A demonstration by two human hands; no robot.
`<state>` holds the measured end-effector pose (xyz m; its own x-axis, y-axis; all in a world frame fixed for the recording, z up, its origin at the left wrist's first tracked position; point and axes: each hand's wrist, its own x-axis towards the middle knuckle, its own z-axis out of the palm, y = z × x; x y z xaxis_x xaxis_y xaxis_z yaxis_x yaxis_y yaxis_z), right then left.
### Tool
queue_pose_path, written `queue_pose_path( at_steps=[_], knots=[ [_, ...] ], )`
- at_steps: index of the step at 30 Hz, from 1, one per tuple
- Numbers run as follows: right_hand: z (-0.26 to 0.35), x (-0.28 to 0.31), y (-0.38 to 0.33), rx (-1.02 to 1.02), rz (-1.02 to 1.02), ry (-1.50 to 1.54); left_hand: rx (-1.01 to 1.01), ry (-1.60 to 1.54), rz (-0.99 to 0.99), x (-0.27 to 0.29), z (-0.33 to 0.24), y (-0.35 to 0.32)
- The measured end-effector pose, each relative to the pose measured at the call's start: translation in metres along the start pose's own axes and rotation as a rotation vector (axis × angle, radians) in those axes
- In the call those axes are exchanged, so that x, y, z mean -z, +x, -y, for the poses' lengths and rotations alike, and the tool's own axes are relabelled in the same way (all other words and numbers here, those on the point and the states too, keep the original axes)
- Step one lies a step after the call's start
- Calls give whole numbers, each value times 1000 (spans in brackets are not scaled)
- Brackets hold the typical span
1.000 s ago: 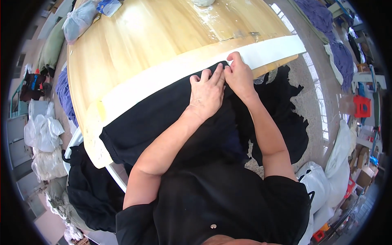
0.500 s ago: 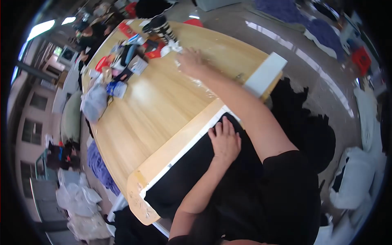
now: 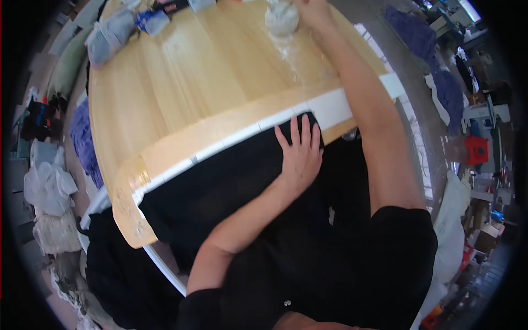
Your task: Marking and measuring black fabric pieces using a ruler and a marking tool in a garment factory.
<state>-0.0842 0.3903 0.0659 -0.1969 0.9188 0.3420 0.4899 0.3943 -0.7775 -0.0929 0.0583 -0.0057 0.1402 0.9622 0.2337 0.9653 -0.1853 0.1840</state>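
My left hand [image 3: 300,157] lies spread and flat on a piece of black cloth [image 3: 220,190], near its far right corner. The cloth stretches along the table's near edge, against a long white strip [image 3: 231,142] with thin marks across it. My right arm reaches far forward over the table. At the upper edge of the view, my right hand [image 3: 314,12] is beside a round whitish object [image 3: 281,20], whose kind I cannot make out. That hand is partly cut off, and its fingers do not show clearly.
On the wooden table [image 3: 181,77], a tied plastic bag [image 3: 111,37] and a blue-and-white packet [image 3: 153,22] stand far left. A white board [image 3: 331,107] adjoins the strip's right end. Purple cloth [image 3: 83,140] hangs at the left; a red crate [image 3: 476,150] stands at the right.
The view has turned and shifted, so the table sits higher in it. My left hand stays on the cloth with its fingers more spread. My right hand now shows by the round whitish object.
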Motion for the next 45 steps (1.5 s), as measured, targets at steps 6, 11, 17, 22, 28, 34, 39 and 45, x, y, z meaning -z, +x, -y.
queue_pose_path(
  at_steps=[6, 11, 17, 22, 28, 34, 39, 45],
  knots=[
    [-29, 6, 8, 80, -79, 226, -1, 38, 38, -2, -4, 3],
    [21, 31, -32, -168, -143, 670, -3, 42, 69, -2, -4, 0],
    [25, 85, -154, -11, -100, 681, -29, 78, 65, -3, -3, -3],
    [33, 84, -251, -79, 9, 622, -24, 88, 41, -5, -2, -2],
    [28, 74, -277, -28, 66, 497, -8, 76, 23, -7, -3, 0],
    [24, 66, -277, -52, 156, 449, -3, 58, 39, -7, -3, -2],
    [35, 61, -276, 9, 82, 420, -6, 8, -29, -12, -1, -4],
    [66, 25, -285, 36, 260, 449, 153, 889, -383, 6, -1, 19]
  ],
)
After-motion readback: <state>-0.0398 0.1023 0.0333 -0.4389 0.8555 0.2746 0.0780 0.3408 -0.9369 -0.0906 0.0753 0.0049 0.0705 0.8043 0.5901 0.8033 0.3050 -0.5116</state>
